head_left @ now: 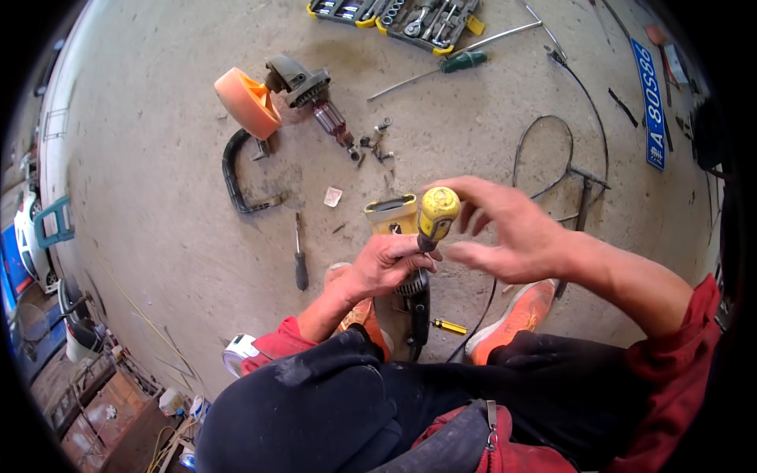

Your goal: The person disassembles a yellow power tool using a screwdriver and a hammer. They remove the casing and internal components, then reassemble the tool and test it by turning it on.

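My left hand (382, 264) is closed round the lower end of a yellow-handled screwdriver (438, 211), held upright over a power tool with a yellow housing (382, 205) and black lower body (418, 314). The screwdriver's tip is hidden. My right hand (516, 244) is just to the right of the handle, fingers curved and apart, slightly blurred. A small yellow screwdriver (449, 325) lies beside the tool, between my orange shoes (516, 315). Small dark parts (377, 150) lie beyond the housing.
Around me on the concrete floor (173, 236) lie a motor armature assembly (331, 118), an orange guard (244, 102), a black handle (236, 181), a grey screwdriver (300, 268), a green one (461, 63), socket sets (422, 24), cables (569, 138) and a blue plate (650, 102). Clutter (102, 426) fills the left.
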A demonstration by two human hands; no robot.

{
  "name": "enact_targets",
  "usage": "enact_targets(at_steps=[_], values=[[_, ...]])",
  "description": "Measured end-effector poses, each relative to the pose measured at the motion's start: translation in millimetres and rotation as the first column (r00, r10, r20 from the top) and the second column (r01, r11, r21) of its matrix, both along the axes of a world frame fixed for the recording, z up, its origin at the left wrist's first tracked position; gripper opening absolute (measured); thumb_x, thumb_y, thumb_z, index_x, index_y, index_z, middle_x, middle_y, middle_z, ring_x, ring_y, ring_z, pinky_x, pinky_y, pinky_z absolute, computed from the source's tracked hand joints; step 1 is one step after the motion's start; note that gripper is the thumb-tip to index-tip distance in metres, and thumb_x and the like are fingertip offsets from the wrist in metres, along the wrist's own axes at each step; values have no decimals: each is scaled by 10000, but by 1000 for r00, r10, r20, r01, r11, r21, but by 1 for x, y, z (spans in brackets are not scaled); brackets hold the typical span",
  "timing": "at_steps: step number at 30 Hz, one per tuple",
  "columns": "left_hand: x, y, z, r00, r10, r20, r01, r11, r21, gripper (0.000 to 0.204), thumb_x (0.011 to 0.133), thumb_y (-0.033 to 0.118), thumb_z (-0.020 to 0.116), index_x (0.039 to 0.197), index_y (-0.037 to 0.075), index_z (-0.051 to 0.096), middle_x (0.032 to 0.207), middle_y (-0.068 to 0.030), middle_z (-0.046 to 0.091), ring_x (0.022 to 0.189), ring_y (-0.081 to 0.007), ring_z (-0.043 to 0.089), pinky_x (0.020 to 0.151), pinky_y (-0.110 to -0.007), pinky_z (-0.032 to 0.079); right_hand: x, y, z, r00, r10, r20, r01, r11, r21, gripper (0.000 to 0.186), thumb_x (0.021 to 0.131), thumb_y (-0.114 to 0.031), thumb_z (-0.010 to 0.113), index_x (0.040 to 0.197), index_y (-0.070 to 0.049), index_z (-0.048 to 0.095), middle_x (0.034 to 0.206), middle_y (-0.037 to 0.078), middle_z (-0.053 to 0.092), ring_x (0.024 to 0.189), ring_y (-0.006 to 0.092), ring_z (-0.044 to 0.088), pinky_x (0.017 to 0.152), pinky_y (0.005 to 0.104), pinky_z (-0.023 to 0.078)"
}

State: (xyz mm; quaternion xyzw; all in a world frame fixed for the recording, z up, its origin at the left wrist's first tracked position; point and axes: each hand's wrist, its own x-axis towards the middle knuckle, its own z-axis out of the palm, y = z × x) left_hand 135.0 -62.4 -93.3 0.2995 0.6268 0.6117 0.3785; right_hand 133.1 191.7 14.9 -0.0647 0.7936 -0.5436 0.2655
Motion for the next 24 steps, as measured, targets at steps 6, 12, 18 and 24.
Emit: enact_targets(at_steps=[6, 12, 18, 24], values=[[9, -4, -10, 997, 64, 32, -65, 997, 33, 156, 901, -25, 605, 1023, -7, 699, 989, -91, 738, 862, -197, 736, 777, -316, 566, 63, 134, -31, 983, -144, 112, 35, 753, 657, 372, 904, -163, 698, 1233, -27, 588, 1040, 178, 690, 901, 273, 690, 816, 377, 563], [9, -3, -9, 996, 76, 56, -74, 997, -34, 147, 906, -18, 606, 1028, -2, 685, 932, -76, 715, 828, -184, 724, 758, -306, 561, 164, 225, -114, 561, -738, 374, 220, 568, 793, 492, 915, -423, 738, 1069, 9, 561, 844, 127, 640, 623, 196, 620, 525, 374, 530], [10, -4, -2, 993, 117, 2, -116, 992, -58, 137, 906, -10, 620, 1026, 3, 685, 923, -76, 710, 793, -185, 705, 746, -308, 552, 168, 212, -145, 621, -721, 307, 309, 586, 749, 279, 825, -106, 603, 1068, 30, 585, 799, 107, 637, 592, 203, 609, 524, 354, 519], [12, -6, -9, 991, 131, 21, -129, 988, -81, 82, 900, 25, 675, 976, 18, 704, 951, -75, 732, 975, -234, 708, 1038, -378, 515, 145, 211, -97, 459, -845, 275, 673, 533, 513, 114, 797, -44, 544, 910, -45, 526, 679, 50, 531, 481, 155, 533, 457, 319, 465]])
